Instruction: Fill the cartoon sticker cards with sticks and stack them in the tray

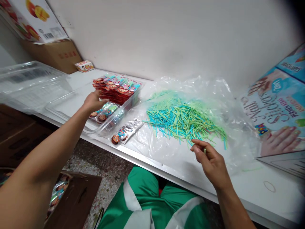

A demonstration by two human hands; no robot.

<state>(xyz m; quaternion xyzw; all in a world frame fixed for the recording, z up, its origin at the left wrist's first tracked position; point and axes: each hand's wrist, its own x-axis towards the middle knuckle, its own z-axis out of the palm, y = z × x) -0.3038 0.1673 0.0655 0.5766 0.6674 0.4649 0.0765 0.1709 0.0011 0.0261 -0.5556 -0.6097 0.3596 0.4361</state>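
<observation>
My left hand point(93, 101) is over a clear plastic tray point(69, 103), its fingers apart beside a stack of red-edged sachets point(116, 90). Nearer the tray's front lie silver sachets point(105, 113) printed with a cartoon face. One more silver sachet point(126, 131) lies flat on the table just outside the tray. My right hand point(209, 160) has its fingers curled above the table, with the end of a thin green stick point(205, 151) showing between them. Just beyond it, a heap of thin green and blue sticks point(181, 119) spreads over a clear plastic bag point(164, 149).
Clear plastic containers point(30, 71) stand at the left, before a cardboard box point(54, 54). A small orange-and-white box point(84, 66) rests by the wall. A printed blue carton point(281, 105) stands at right, near a rubber band point(269, 186). Below the table is an open carton point(81, 197).
</observation>
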